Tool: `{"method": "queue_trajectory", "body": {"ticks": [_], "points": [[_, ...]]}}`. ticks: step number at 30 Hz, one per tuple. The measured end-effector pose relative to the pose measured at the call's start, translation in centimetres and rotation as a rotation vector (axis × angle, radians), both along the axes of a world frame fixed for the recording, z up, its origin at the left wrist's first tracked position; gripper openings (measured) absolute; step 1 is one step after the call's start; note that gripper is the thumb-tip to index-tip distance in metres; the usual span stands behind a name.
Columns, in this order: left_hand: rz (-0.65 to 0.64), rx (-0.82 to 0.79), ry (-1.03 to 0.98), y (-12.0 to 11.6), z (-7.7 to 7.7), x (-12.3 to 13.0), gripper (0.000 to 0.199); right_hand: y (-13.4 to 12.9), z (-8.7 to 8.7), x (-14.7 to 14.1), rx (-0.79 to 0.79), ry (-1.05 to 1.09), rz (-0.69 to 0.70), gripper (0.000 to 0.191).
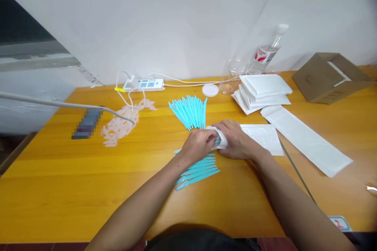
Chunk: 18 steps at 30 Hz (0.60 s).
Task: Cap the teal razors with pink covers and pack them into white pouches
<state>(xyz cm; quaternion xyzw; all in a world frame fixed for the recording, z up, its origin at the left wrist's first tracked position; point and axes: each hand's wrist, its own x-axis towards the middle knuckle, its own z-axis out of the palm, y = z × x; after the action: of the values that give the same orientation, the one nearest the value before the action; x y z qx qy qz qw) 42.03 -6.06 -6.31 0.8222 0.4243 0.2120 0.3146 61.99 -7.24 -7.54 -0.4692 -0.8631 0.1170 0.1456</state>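
My right hand [234, 139] is wrapped round a small white padded envelope [222, 136], its mouth turned to the left. At that mouth the fingers of my left hand [198, 145] are pinched together, and a bit of a slim blue plastic stick shows by their tips. The fingertips themselves are partly hidden. Under my left wrist lies a row of blue plastic sticks [198, 172], side by side. A fanned pile of similar blue sticks [190, 111] lies just beyond my hands. Another flat white envelope [262, 137] rests right of my right hand.
Small pale pink pieces [122, 125] lie spread at left, near a blurred dark phone-like object [87, 123]. A power strip [149, 85], white lid [210, 90], clear jar [229, 78], bottle [265, 55], stacked envelopes [265, 88], long white envelope [309, 141] and cardboard box [321, 80] stand or lie behind and right.
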Motion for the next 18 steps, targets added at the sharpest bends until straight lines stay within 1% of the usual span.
{"method": "queue_trajectory", "body": {"ticks": [2,3,5,7,9,13,18], "points": [[0.029,0.0,-0.018,-0.1,0.3,-1.1,0.017,0.0,0.1,0.1,0.01,0.006,0.01,0.058],[0.031,0.009,0.003,-0.2,0.5,-1.6,0.018,0.0,0.1,0.1,0.02,0.012,0.015,0.06],[0.011,0.034,0.11,-0.3,0.7,-2.0,0.019,0.0,0.2,0.0,0.044,0.026,0.027,0.061],[-0.016,0.049,0.23,-0.3,0.9,-1.7,0.019,-0.1,0.3,-0.2,0.072,0.042,0.03,0.06],[-0.037,0.046,0.303,-0.3,0.9,-0.9,0.019,-0.2,0.3,-0.4,0.089,0.056,0.029,0.058],[-0.024,0.049,0.39,-0.3,0.9,0.2,0.019,-0.4,0.3,-0.5,0.092,0.064,0.025,0.06],[-0.062,0.078,0.454,-0.1,1.3,0.0,0.028,-0.4,0.3,-0.4,0.091,0.067,0.021,0.059]]}}
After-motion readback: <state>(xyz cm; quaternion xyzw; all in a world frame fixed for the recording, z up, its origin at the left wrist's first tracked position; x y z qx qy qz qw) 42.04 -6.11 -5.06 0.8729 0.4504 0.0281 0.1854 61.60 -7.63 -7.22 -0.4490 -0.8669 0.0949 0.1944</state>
